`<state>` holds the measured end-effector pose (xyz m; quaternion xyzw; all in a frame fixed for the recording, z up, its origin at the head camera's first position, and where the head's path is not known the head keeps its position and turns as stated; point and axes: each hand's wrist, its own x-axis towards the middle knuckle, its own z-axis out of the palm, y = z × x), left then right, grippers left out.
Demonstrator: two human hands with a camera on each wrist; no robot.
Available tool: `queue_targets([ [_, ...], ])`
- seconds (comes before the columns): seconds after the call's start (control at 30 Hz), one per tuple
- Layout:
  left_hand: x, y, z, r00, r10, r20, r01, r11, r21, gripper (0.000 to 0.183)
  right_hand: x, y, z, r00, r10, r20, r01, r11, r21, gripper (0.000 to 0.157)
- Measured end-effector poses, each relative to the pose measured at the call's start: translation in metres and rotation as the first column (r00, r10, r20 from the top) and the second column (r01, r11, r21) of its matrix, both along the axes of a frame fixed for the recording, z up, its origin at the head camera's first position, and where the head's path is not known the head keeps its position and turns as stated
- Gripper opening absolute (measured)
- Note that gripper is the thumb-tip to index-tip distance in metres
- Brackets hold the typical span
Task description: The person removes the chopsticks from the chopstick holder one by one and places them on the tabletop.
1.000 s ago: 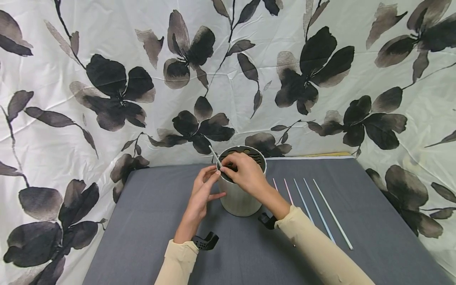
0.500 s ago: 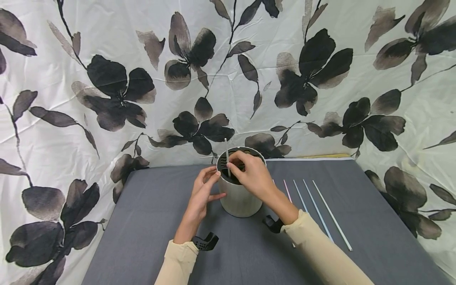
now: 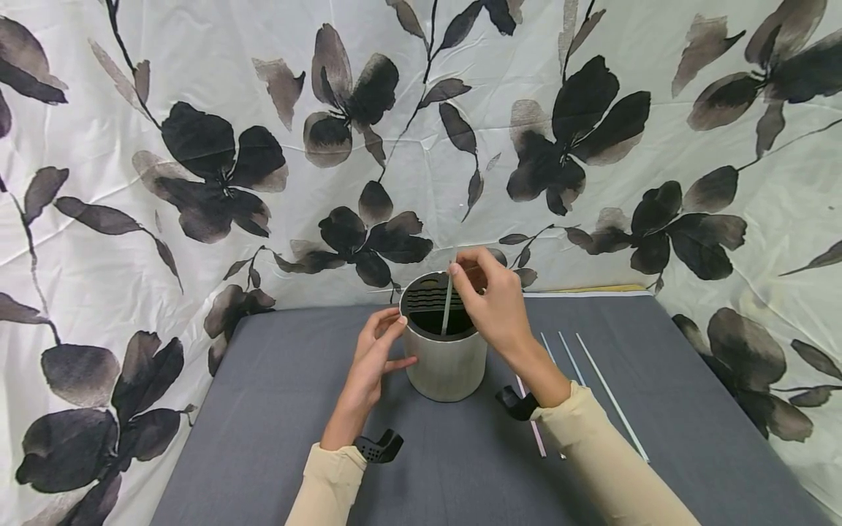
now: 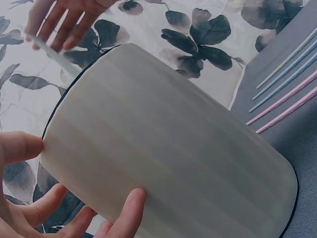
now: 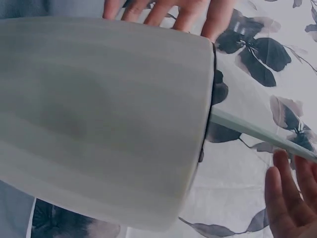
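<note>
A pale, round utensil holder (image 3: 446, 372) with a dark slotted top stands upright on the grey table. My right hand (image 3: 493, 299) pinches the upper end of a pale green chopstick (image 3: 448, 307), whose lower end is inside the holder's wide front opening. The stick leans slightly, and its bottom tip is hidden. My left hand (image 3: 373, 351) rests its spread fingertips against the holder's left side and rim. In the left wrist view the left fingers (image 4: 130, 210) touch the wall. The right wrist view has the chopstick (image 5: 247, 128) projecting from the rim beside the right hand (image 5: 292, 198).
Right of the holder, several chopsticks lie side by side on the cloth: pink (image 4: 285, 101), blue (image 4: 282, 79) and pale green (image 3: 612, 397). My right forearm covers part of them in the head view. A floral curtain (image 3: 263, 183) hangs behind the table.
My right hand has moved right and up with the chopstick, from the holder's left rim across to the front opening's right part. The left hand has stayed in place.
</note>
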<state>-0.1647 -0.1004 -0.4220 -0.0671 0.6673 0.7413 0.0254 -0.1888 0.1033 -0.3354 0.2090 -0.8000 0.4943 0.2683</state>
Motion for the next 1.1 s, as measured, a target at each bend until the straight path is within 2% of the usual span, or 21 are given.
queue_targets([
  [0.23,0.000,-0.001,0.001,1.000,-0.007,-0.005,0.007,1.000,0.002,0.049,-0.003,0.008,0.011,0.995,0.002,-0.103,-0.020,0.984,-0.178,0.018],
  [0.57,0.000,-0.001,0.002,1.000,-0.007,0.000,0.007,1.000,0.001,0.049,-0.010,0.024,0.023,0.996,0.049,-0.073,-0.072,0.932,-0.356,0.023],
  [0.8,-0.001,-0.001,0.003,1.000,-0.006,0.004,0.006,1.000,0.003,0.049,-0.012,0.048,0.020,0.999,0.043,0.025,-0.030,0.922,-0.387,0.027],
  [1.0,-0.001,-0.001,0.002,1.000,-0.007,0.000,0.007,1.000,0.001,0.049,-0.015,0.079,0.012,0.995,0.009,0.095,0.025,0.940,-0.342,0.023],
  [1.1,-0.001,-0.002,0.002,1.000,-0.011,-0.002,0.011,1.000,0.006,0.049,-0.017,0.099,0.004,0.988,-0.007,0.157,0.053,0.955,-0.292,0.024],
])
